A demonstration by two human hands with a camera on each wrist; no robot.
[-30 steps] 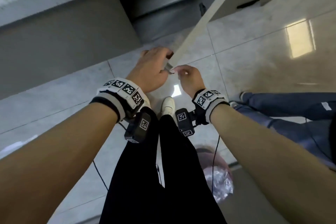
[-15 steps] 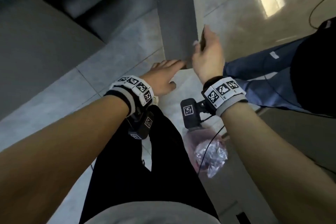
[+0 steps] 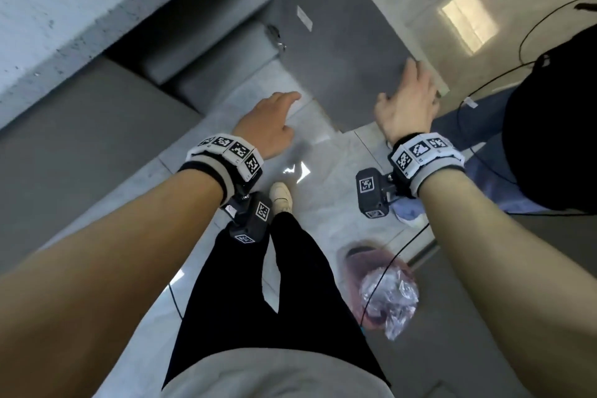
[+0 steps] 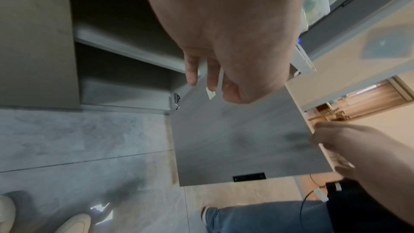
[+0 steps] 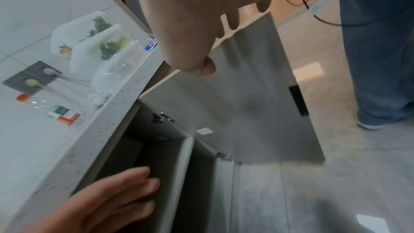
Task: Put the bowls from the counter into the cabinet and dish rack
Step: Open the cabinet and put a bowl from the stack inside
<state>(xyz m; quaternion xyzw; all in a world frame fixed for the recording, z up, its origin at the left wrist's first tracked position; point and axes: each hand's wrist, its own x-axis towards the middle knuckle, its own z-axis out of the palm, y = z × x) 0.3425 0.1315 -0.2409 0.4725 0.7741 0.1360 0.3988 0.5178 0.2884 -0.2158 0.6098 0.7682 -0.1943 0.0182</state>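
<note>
Cabinet door (image 3: 339,42) (swung open) held at its edge by right hand (image 3: 408,107); left hand (image 3: 268,124) loose-fingered, empty.

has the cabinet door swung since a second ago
Yes. The door has swung wide open, away from the cabinet front; a second ago it showed nearly edge-on. The right hand holds its free edge.

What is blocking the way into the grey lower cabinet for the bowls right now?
Nothing visible. The grey cabinet door is swung wide open, gripped at its edge by the right hand. The left hand hovers empty before the grey cabinet, whose visible shelf looks bare. No bowls show.
</note>
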